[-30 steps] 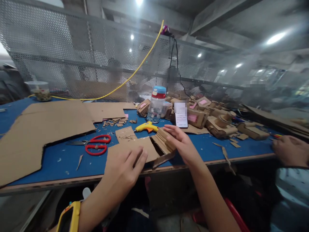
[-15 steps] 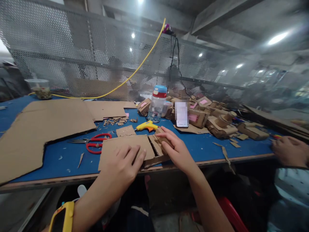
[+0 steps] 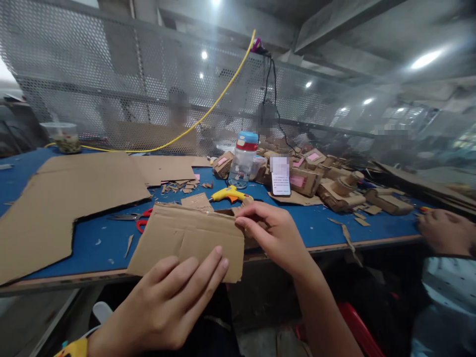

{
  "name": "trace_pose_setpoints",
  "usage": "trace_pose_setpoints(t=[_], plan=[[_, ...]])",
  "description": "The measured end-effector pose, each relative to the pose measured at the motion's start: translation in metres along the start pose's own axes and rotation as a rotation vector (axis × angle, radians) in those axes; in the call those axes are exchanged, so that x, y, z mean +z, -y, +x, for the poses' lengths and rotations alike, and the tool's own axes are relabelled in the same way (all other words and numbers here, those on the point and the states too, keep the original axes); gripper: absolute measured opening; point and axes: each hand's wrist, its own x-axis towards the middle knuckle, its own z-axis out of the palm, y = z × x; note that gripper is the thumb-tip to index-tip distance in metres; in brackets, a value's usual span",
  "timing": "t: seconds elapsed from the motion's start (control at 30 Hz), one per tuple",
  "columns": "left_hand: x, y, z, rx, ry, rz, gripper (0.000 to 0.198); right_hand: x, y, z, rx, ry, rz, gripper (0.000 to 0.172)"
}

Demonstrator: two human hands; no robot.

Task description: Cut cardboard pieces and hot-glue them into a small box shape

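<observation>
A rectangular piece of cardboard [image 3: 197,238] is tilted up toward me at the table's front edge. My left hand [image 3: 178,292] grips its lower side, fingers across the near face and thumb hidden. At the upper right corner, my right hand [image 3: 273,228] pinches the edge between thumb and forefinger. Behind this corner another bit of cardboard shows, mostly covered by the right hand. Just beyond lie a yellow hot glue gun [image 3: 228,194] and a small cardboard scrap [image 3: 197,202]. Red-handled scissors [image 3: 128,217] lie to the left, their handles partly covered by the cardboard.
A large cardboard sheet [image 3: 92,183] covers the left of the blue table [image 3: 320,230]. A water bottle [image 3: 242,161], a phone [image 3: 280,178] and several cardboard models [image 3: 342,191] stand behind. Another person's hand [image 3: 446,230] rests at the right edge.
The cardboard piece has gone from lying flat to tilted up, its far edge raised. My left hand has moved down and toward me; the right has shifted from the side piece to the corner.
</observation>
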Motion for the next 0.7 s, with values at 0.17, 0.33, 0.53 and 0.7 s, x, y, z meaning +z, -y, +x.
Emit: trace_pose_setpoints(t=[0.17, 0.33, 0.53, 0.7], plan=[[-0.003, 0.004, -0.013, 0.005, -0.007, -0.042, 0.043, 0.004, 0.006, -0.003, -0.145, 0.038, -0.172, 0.017], [-0.009, 0.006, -0.027, 0.004, -0.002, -0.104, 0.045, 0.005, 0.014, -0.004, -0.188, 0.091, -0.160, 0.017], [-0.022, 0.028, -0.030, 0.019, 0.056, -0.068, 0.050, -0.001, 0.024, 0.014, -0.145, 0.233, -0.068, 0.015], [-0.006, 0.092, -0.016, -0.038, 0.022, 0.097, 0.052, 0.008, 0.011, 0.064, -0.070, 0.244, -0.090, 0.015]])
